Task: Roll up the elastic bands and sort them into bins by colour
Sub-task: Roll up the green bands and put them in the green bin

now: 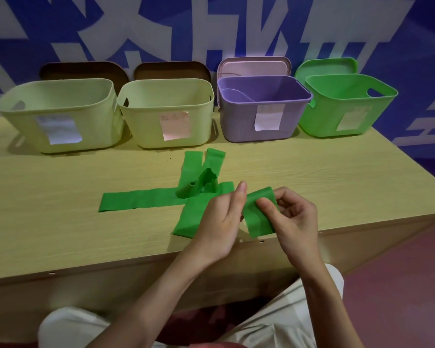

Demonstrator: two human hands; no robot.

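Several green elastic bands lie crossed on the wooden table (60,222). One long band (136,200) lies flat toward the left, two others (194,163) run toward the bins, and a loose curl (199,184) stands where they cross. Near the front edge both hands hold one green band (258,218), folded over at its top. My left hand (219,222) pinches its left side with thumb raised. My right hand (291,219) pinches the folded top. Four bins stand at the back: two pale yellow (60,121) (166,119), one purple (261,114), one green (342,106).
Each bin has a paper label on its front, and lids lean against the blue wall behind them. The purple bin holds something purple inside. The table's front edge runs just below my hands, with my knees under it.
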